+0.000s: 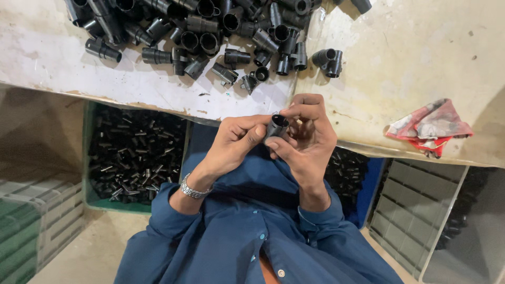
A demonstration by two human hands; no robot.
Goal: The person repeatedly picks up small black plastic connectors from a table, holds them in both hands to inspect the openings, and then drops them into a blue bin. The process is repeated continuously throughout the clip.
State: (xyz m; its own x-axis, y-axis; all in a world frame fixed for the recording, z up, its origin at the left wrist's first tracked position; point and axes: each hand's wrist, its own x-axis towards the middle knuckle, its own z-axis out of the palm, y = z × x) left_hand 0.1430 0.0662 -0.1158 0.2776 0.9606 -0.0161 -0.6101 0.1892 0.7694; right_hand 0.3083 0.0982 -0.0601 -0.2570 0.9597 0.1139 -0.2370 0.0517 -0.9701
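Both hands meet just below the near edge of the white worktable (400, 58). My left hand (236, 139), with a metal watch on its wrist, and my right hand (310, 137) together grip a short black plastic tube fitting (276, 126). Its open end points up toward the camera. Fingertips of both hands press against its sides. A pile of several similar black fittings (210, 26) lies on the table beyond the hands.
A crumpled red cloth (428, 126) lies on the table at the right. Under the table, a green crate (131, 158) and a blue crate (352, 179) hold many small black parts. Grey crates (415, 210) stand at the lower right and lower left.
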